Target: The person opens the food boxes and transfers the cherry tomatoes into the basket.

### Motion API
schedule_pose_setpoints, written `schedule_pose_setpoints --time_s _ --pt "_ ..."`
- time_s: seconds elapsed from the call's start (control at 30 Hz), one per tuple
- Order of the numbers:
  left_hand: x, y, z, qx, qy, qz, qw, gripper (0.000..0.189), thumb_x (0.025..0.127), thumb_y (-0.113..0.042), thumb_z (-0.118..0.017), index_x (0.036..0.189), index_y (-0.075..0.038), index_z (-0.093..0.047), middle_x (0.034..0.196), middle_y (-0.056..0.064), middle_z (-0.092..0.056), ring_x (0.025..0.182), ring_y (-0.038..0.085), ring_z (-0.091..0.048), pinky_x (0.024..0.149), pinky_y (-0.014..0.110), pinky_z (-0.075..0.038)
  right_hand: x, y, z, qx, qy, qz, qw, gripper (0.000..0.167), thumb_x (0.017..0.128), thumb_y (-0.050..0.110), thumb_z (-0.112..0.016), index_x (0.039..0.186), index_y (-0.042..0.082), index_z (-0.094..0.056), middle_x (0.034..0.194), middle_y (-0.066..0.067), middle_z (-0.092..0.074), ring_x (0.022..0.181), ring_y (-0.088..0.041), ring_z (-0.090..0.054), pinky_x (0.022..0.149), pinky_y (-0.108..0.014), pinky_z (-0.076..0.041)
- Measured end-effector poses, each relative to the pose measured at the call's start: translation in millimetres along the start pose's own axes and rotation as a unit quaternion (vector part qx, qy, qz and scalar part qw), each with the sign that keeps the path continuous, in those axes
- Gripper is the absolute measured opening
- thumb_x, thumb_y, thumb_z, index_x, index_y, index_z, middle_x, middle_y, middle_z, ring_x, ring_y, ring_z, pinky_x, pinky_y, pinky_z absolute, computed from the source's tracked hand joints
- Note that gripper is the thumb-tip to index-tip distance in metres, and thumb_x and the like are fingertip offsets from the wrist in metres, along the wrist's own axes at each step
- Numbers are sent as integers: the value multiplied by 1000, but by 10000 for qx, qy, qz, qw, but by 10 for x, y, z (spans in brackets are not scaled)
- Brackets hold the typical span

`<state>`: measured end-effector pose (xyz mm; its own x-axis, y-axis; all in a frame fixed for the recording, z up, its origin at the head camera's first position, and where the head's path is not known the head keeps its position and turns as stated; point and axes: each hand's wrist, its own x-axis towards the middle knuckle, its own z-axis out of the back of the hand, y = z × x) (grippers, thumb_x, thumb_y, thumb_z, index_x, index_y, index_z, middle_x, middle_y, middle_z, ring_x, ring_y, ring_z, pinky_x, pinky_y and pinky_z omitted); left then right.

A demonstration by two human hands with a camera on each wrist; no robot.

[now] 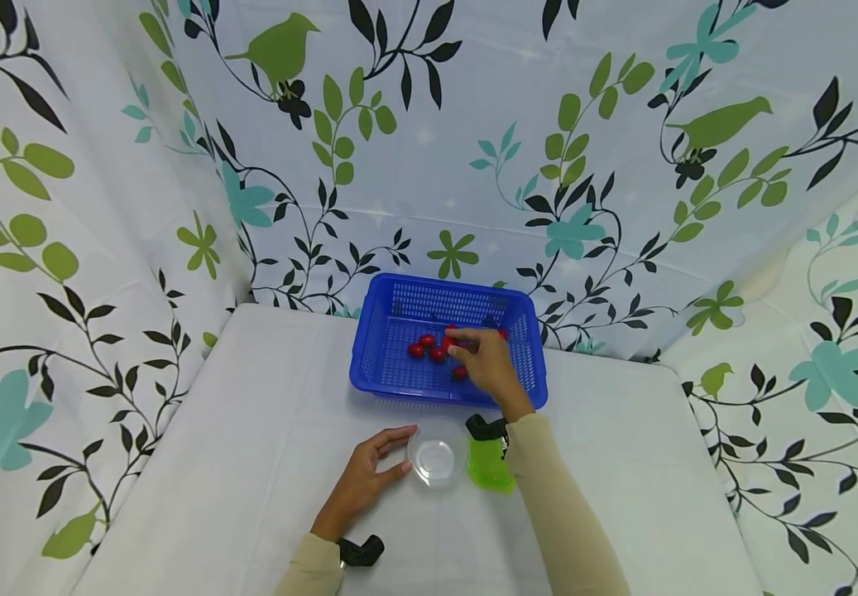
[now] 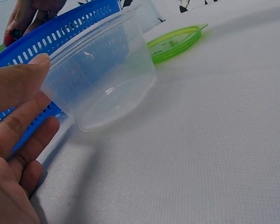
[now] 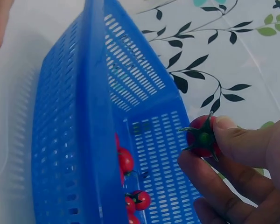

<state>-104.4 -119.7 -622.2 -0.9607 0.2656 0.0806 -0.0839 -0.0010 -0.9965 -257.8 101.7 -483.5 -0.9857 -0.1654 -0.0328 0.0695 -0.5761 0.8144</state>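
Note:
My right hand (image 1: 484, 364) is over the blue plastic basket (image 1: 414, 393), pinching a red cherry tomato (image 3: 206, 145) between thumb and fingers. The tomato's green star-shaped stem faces the right wrist camera. Several more cherry tomatoes (image 1: 438, 354) lie on the basket's slotted floor. In front of the basket, a clear round plastic container (image 2: 102, 81) stands on the white cloth with nothing in it. Relaxed fingers of my left hand (image 1: 369, 472) spread along its left side, the thumb right at the rim in the left wrist view.
A bright green lid (image 1: 490, 465) lies flat just right of the clear container, partly under my right forearm in the head view. Behind the basket hangs a leaf-patterned curtain (image 1: 429, 207), which also closes off both sides of the white table (image 1: 265, 447).

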Motion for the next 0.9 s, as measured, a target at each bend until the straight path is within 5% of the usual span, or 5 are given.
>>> schedule_pose_setpoints --time_s 0.2,0.43,0.9 --pt "-3 3 -4 23 -16 44 10000 54 97 -7 -76 148 -15 -61 155 10 -61 146 28 -55 118 25 -40 79 -12 25 215 195 -34 9996 29 102 17 -72 130 24 -78 133 -1 -75 101 -22 -68 91 -35 -59" --pt "-5 -18 -3 -4 -17 182 9998 53 98 -9 -76 148 -17 -61 155 6 -61 147 29 -54 119 24 -39 169 -2 70 400 354 -133 9985 29 103 15 -71 131 21 -78 129 -6 -76 108 -23 -72 102 -44 -60" --pt "-4 -38 -13 43 -44 191 9998 54 98 -7 -75 148 -16 -60 155 7 -61 147 29 -54 120 26 -39 326 37 115 28 715 -209 9972 30 105 15 -68 134 14 -75 132 -11 -74 112 -28 -70 106 -46 -58"
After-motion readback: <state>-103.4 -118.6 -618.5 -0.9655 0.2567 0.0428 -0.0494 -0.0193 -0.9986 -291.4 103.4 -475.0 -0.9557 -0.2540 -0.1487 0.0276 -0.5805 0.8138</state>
